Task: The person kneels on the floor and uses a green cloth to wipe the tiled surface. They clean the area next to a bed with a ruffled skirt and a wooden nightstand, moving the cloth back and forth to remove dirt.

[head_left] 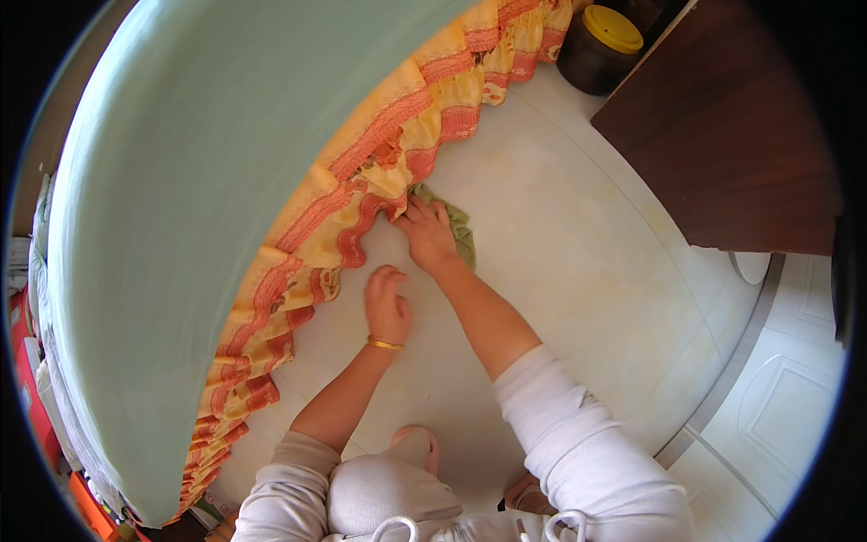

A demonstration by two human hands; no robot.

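My right hand [431,237] reaches down onto a crumpled green cloth [464,234] on the tiled floor. Its fingers are spread over the cloth, and their tips come up against the hem of the ruffled orange and yellow bed skirt [379,162]. Part of the cloth is hidden beneath the hand. Closer to me, my left hand [387,308] hangs over the floor beside the skirt. Its fingers are loosely bent, with the thumb apart and nothing visible in it. A gold-coloured bangle [385,344] circles the left wrist.
A bed with a pale green sheet [203,135] fills the left side. Dark brown wooden furniture [725,129] stands at upper right, near a dark container with a yellow lid [613,29]. White panelled doors [786,400] line the right edge. A pink slipper [431,450] shows below me on the pale floor [576,271].
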